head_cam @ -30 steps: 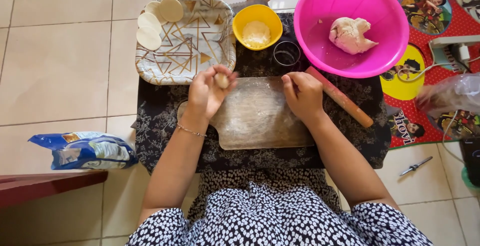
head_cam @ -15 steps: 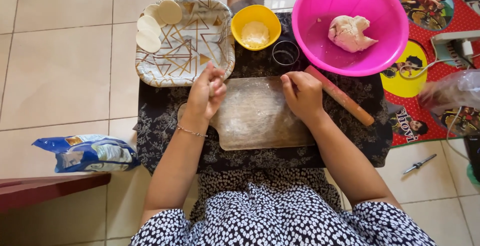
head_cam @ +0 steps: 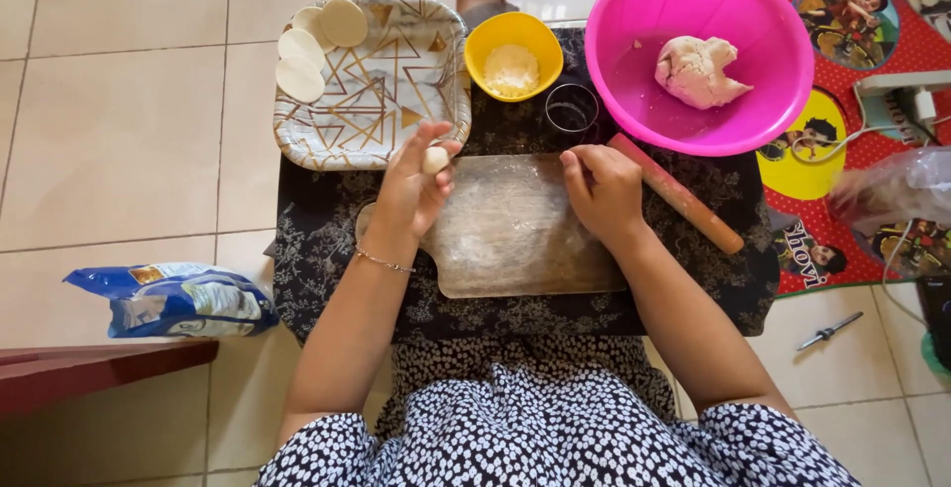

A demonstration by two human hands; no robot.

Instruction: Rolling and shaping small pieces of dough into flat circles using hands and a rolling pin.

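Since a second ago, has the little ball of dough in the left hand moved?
Yes. The left hand has carried the small dough ball from over the wooden board towards the patterned tray, close to its near rim.

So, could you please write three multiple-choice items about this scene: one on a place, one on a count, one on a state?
1. Where does the lump of pale dough lie?
A. in the round pink plastic bowl
B. on the wooden board
C. on the tray

2. How many flat round dough discs lie on the square patterned tray?
A. two
B. four
C. seven

3. What is the left hand doing?
A. lying flat
B. holding a small dough ball
C. gripping the rolling pin

Answers:
1 A, the lump sits inside the bowl.
2 B, four discs lie at the tray's corner.
3 B, the fingers pinch the ball.
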